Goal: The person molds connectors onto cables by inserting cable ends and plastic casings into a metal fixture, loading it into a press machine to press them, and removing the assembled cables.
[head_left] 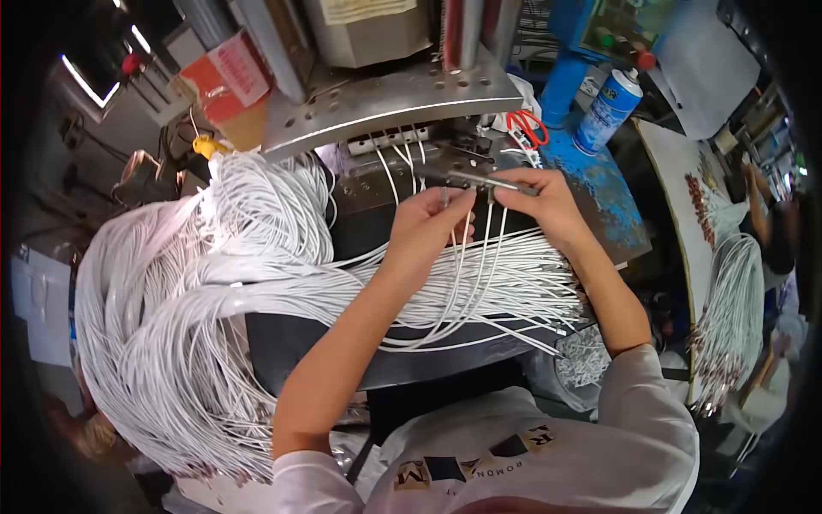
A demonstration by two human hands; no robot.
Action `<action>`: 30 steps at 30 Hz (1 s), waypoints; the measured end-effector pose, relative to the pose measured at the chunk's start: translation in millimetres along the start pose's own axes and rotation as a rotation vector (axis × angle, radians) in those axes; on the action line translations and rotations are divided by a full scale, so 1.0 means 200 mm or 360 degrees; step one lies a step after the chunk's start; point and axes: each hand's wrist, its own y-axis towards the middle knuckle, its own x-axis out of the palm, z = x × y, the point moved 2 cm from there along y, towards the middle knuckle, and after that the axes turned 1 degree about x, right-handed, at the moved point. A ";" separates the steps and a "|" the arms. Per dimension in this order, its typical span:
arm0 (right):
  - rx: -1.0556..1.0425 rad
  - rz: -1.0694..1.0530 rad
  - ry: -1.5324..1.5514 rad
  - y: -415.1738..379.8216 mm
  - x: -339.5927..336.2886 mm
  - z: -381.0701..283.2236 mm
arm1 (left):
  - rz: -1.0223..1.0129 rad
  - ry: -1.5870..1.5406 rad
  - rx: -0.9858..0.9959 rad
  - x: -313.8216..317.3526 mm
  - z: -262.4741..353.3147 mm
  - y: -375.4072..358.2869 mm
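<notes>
My right hand [548, 206] is closed around one end of a narrow metal bar [479, 181], held above the bench under the press. White cables [489, 231] hang down from the bar between my hands. My left hand [428, 227] is closed, thumb and fingers pinched together near the bar, with white cables [461, 253] running out below its fingers. The exact ends in that pinch are hidden. Beneath both hands lies a spread bundle of white cables [514, 287], their tips pointing right. Several cables [402, 154] lead into a metal block [390, 140] under the press plate.
A heavy press plate [394, 107] overhangs the work spot. Large piles of white cable [154, 325] fill the left side. To the right are red-handled scissors [528, 128], a blue spray can [608, 111] and a bag of small white pieces [582, 360]. Another cable bundle [728, 308] hangs far right.
</notes>
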 end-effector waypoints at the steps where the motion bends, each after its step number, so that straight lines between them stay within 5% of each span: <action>1: 0.0027 0.0044 0.0092 0.01 -0.02 0.03 | -0.0011 -0.0041 -0.0004 -0.01 0.00 0.01; 6: 0.0096 0.0151 0.0296 0.01 -0.04 0.01 | 0.0014 -0.0005 -0.0016 0.00 0.00 0.01; 12: 0.0063 0.0055 0.0156 0.00 -0.03 0.01 | -0.0046 0.0147 0.0161 -0.03 0.00 0.05; 24: -0.0049 0.0028 -0.0223 -0.02 -0.02 -0.03 | -0.0160 0.0161 0.0015 -0.01 0.01 0.02; 28: -0.0104 0.0023 -0.0341 -0.02 -0.03 -0.09 | -0.0179 0.0107 0.0266 -0.01 -0.08 0.09; 30: 0.0021 0.0007 -0.0257 -0.04 -0.05 -0.10 | -0.0069 0.1474 0.0610 -0.03 0.08 0.01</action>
